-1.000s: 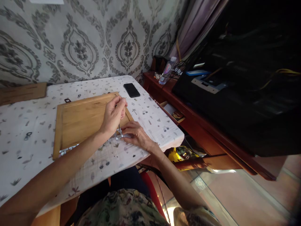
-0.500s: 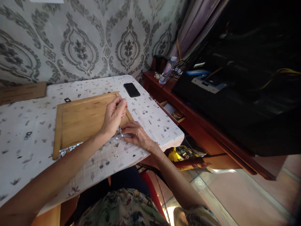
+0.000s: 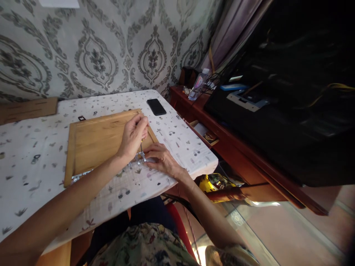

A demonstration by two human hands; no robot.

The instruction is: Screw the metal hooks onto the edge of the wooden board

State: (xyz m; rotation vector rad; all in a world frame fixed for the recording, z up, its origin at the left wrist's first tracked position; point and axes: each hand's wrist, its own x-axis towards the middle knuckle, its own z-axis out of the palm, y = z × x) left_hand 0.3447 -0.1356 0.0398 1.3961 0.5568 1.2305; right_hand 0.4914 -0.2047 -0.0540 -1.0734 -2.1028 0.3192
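Observation:
A wooden cabinet door [image 3: 94, 142] lies flat on a table covered by a white patterned cloth [image 3: 33, 147]. My left hand [image 3: 133, 136] is closed around a thin tool, a screwdriver by its look, with its shaft pointing down at a metal hinge [image 3: 138, 159] on the door's near right corner. My right hand [image 3: 161, 159] rests on the cloth beside that hinge, fingers curled and pressing on it. A second metal hinge [image 3: 80, 176] sits at the door's near left corner.
A black phone [image 3: 156, 106] lies on the cloth beyond the door. A wooden board [image 3: 27, 109] lies at the far left. To the right stands a dark red sideboard [image 3: 222, 133] with a bottle [image 3: 197, 83], cables, an open drawer and a large black device.
My left hand has turned slightly on the tool above the hinge. The view has shifted a little. My right hand has stayed in place.

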